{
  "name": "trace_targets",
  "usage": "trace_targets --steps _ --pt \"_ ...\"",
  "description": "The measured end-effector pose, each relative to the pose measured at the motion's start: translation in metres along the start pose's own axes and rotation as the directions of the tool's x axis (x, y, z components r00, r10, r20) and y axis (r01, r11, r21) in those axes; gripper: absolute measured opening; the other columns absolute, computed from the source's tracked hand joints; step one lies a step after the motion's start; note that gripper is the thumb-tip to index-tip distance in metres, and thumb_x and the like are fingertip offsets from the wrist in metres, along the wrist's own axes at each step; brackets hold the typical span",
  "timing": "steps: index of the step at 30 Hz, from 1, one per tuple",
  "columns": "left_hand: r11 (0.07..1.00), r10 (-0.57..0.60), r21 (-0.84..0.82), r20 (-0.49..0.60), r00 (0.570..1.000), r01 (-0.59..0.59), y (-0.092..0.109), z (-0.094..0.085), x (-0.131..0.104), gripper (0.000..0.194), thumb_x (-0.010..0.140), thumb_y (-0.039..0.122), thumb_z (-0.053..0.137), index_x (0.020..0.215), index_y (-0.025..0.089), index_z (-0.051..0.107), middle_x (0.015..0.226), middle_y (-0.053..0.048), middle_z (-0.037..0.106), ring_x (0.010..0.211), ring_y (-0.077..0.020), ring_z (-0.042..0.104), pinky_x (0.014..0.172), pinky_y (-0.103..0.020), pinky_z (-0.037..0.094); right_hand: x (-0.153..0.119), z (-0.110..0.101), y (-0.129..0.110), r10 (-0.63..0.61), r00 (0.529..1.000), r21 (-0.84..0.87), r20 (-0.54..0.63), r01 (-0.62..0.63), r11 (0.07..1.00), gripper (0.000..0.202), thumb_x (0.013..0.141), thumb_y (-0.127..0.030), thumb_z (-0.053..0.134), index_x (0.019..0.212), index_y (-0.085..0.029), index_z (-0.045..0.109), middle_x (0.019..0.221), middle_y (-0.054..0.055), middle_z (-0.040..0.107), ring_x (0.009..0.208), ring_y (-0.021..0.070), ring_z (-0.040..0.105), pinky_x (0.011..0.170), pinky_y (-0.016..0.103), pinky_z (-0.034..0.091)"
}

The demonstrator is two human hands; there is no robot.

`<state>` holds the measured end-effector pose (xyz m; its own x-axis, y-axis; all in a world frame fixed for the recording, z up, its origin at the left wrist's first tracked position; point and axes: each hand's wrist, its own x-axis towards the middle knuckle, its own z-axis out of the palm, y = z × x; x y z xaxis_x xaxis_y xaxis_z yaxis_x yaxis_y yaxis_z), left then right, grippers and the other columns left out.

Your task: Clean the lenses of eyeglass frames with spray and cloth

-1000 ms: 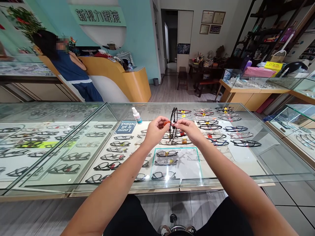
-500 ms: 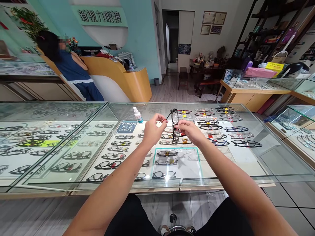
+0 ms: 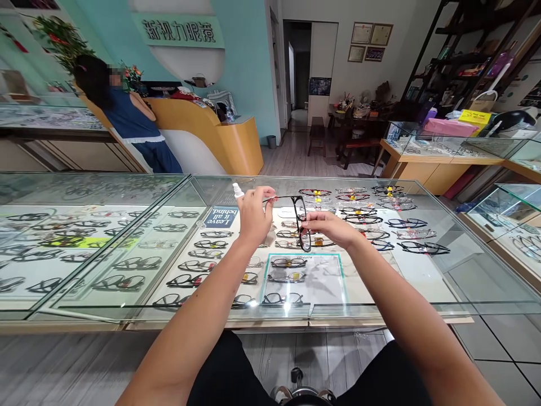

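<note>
Above the glass counter [image 3: 372,299] I hold a pair of black-framed glasses [image 3: 301,225], its front turned upright on end. My left hand [image 3: 256,211] pinches the end of one temple arm, which stretches out to the left. Fingers of my right hand [image 3: 325,225] are closed on the frame at about its middle. Just behind my left hand stands a white spray bottle [image 3: 237,190], its lower part hidden by the hand. Under the glass below my hands lie several rows of eyeglasses [image 3: 288,263].
A blue printed card [image 3: 220,216] lies left of my hands. More display cases flank the counter, one at the right [image 3: 507,217]. Across the room a person in blue [image 3: 131,121] leans at a curved yellow desk [image 3: 181,113]. A wooden stool [image 3: 316,137] stands by the doorway.
My left hand has moved left and slightly up, drawing the temple arm out straighter, and now covers most of the bottle. The glasses' front has turned a little. The view has shifted slightly.
</note>
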<state>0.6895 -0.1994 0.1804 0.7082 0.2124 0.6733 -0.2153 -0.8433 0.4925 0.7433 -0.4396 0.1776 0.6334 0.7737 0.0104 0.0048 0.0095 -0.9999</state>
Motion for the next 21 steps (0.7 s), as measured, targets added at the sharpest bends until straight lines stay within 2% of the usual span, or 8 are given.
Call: trace_targets --steps 2,4,7,10,12,14,17,21 --pt "1.000 0.012 -0.022 0.013 1.000 -0.012 0.000 0.002 -0.002 0.015 0.107 0.022 0.056 0.119 0.025 0.064 0.119 -0.008 0.082 0.122 -0.0319 0.069 0.115 -0.053 0.040 0.000 -0.001 0.000 -0.031 0.999 0.026 -0.016 0.032 0.999 0.041 0.081 -0.059 0.092 0.080 -0.023 0.071 0.088 0.002 0.078 0.092 0.0208 0.064 0.090 0.035 0.039" --pt "0.999 0.028 -0.035 -0.003 1.000 -0.028 0.002 0.004 -0.004 0.021 0.107 0.026 0.057 0.127 0.025 0.062 0.132 -0.011 0.079 0.130 -0.0321 0.067 0.119 -0.054 0.040 0.000 -0.001 0.000 -0.069 0.996 0.071 -0.064 0.073 0.995 0.043 0.080 -0.060 0.094 0.082 -0.024 0.071 0.089 0.001 0.077 0.099 0.0228 0.068 0.092 0.036 0.041" --pt "0.999 0.043 -0.011 -0.107 0.993 -0.045 0.005 0.004 -0.008 0.033 0.105 0.030 0.059 0.138 0.024 0.057 0.155 -0.015 0.067 0.145 -0.0338 0.058 0.123 -0.054 0.040 0.000 0.000 -0.002 -0.088 0.981 0.122 -0.175 0.110 0.986 0.048 0.075 -0.062 0.097 0.083 -0.024 0.069 0.096 0.002 0.076 0.106 0.0246 0.071 0.091 0.035 0.042" --pt "0.998 0.062 -0.005 -0.162 0.985 -0.064 0.010 0.003 -0.010 0.029 0.106 0.033 0.059 0.133 0.024 0.060 0.149 -0.015 0.069 0.142 -0.0339 0.060 0.121 -0.053 0.042 0.001 0.000 -0.004 -0.102 0.955 0.147 -0.277 0.147 0.978 0.050 0.069 -0.063 0.100 0.087 -0.024 0.072 0.101 0.001 0.076 0.108 0.0232 0.069 0.093 0.034 0.044" --pt "0.993 0.088 -0.075 -0.083 0.993 -0.095 0.013 0.003 -0.012 0.023 0.107 0.036 0.057 0.125 0.025 0.064 0.131 -0.012 0.075 0.128 -0.0315 0.067 0.114 -0.050 0.047 0.001 -0.001 -0.004 -0.121 0.946 0.156 -0.301 0.174 0.972 0.050 0.070 -0.062 0.100 0.092 -0.025 0.076 0.103 0.001 0.076 0.106 0.0212 0.066 0.096 0.034 0.044" --pt "0.975 0.117 -0.194 0.051 0.992 -0.105 0.015 0.004 -0.013 0.023 0.108 0.038 0.057 0.122 0.024 0.067 0.116 -0.009 0.077 0.112 -0.0275 0.071 0.103 -0.044 0.053 0.001 -0.001 -0.004 -0.137 0.944 0.158 -0.300 0.191 0.969 0.048 0.071 -0.061 0.099 0.095 -0.025 0.078 0.104 0.001 0.077 0.102 0.0196 0.063 0.098 0.034 0.044" --pt "0.941 0.175 -0.322 0.201 0.964 -0.104 0.016 0.007 -0.015 0.026 0.109 0.041 0.057 0.125 0.025 0.071 0.111 -0.007 0.077 0.103 -0.0240 0.071 0.095 -0.039 0.055 0.001 0.000 -0.003 -0.152 0.941 0.162 -0.301 0.207 0.965 0.047 0.072 -0.060 0.099 0.095 -0.025 0.078 0.100 0.000 0.075 0.097 0.0186 0.060 0.097 0.035 0.044" --pt "0.910 0.267 -0.388 0.274 0.924 -0.148 0.017 0.008 -0.015 0.028 0.111 0.038 0.055 0.125 0.025 0.076 0.115 -0.009 0.076 0.104 -0.0239 0.070 0.098 -0.039 0.055 0.001 0.000 -0.003 -0.158 0.942 0.183 -0.298 0.218 0.958 0.047 0.070 -0.059 0.100 0.094 -0.025 0.079 0.097 -0.001 0.072 0.097 0.0186 0.060 0.098 0.035 0.044"
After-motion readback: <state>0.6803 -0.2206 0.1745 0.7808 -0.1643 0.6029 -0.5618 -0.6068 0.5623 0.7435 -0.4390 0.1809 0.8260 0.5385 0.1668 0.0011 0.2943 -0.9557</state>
